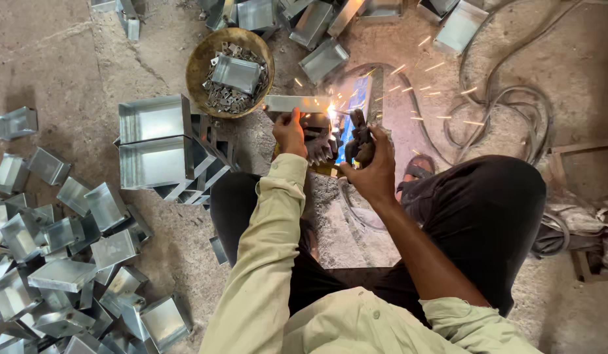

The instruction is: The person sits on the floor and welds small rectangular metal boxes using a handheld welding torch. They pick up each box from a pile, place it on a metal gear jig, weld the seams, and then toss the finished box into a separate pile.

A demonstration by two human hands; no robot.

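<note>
Thin grey sheet-metal strip [297, 103], flat and rectangular, lies crosswise on the concrete floor [48, 59] between the person's knees, just below the round brass-coloured bowl [205, 56]. Left hand [289, 131] rests on the strip's near edge, fingers pressed narrow against it. Right hand [372, 167] has fingers wrapped around a dark welding holder [357, 128], tip at the strip's right end; white glare and orange sparks [409, 85] fan up and right. No labels or signs legible. Bowl holds small metal scraps and one folded tray. Two open galvanised trays [153, 137] sit stacked just left of the work. Loose pile of the same trays [61, 262] crowds the lower left floor. Cables [500, 111] loop at right. Bare floor shows upper left only.
</note>
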